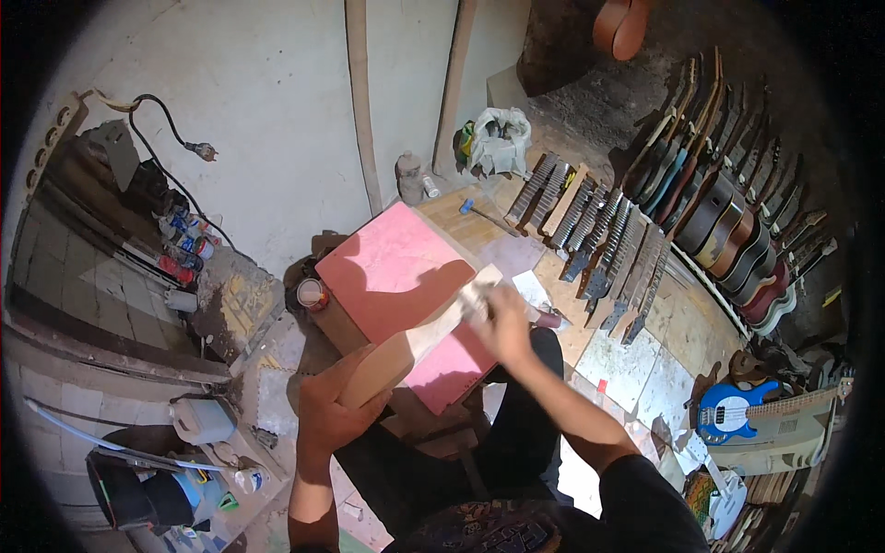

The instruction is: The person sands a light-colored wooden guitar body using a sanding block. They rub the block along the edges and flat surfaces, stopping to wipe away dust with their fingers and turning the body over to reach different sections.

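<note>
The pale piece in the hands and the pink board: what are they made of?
Pale piece: probably bare wood, from its tan, unvarnished-looking surface. Pink board: perhaps painted or plastic-covered, going by its even, matt colour; its core is unclear.

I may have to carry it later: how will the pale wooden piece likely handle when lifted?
The wooden piece is probably stiff, showing no sag beyond the left hand. Its long shape may make it tip if lifted by one end. Its matte surface looks unlikely to be slippery.
</note>
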Demonstrator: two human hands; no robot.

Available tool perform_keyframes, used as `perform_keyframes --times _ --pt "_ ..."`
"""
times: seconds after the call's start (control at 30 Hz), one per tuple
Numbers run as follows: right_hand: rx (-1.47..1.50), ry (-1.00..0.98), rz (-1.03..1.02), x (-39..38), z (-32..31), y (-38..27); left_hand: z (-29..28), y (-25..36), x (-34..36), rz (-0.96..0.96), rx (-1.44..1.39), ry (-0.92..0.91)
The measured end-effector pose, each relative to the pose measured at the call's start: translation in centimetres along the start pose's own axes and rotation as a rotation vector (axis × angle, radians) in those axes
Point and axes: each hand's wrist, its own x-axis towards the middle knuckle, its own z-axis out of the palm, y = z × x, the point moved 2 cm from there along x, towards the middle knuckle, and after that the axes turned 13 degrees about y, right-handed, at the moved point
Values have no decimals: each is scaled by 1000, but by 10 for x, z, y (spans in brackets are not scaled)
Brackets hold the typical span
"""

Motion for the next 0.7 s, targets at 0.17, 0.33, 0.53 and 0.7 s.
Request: perform_keyframes --times 0.17,0.33,0.53,0.7 --pt "-21 -48 197 27 -3 34 4 0 0 25 13 7" --pt "83 -34 39 -7 -7 -24 -2 -6 -8 -8 14 -14" --pt "1 -94 280 17 0 20 0 -5 -9 -18 -7 -7" --pt "27 -41 51 15 -10 12 -1 -8 -12 -36 -5 -5"
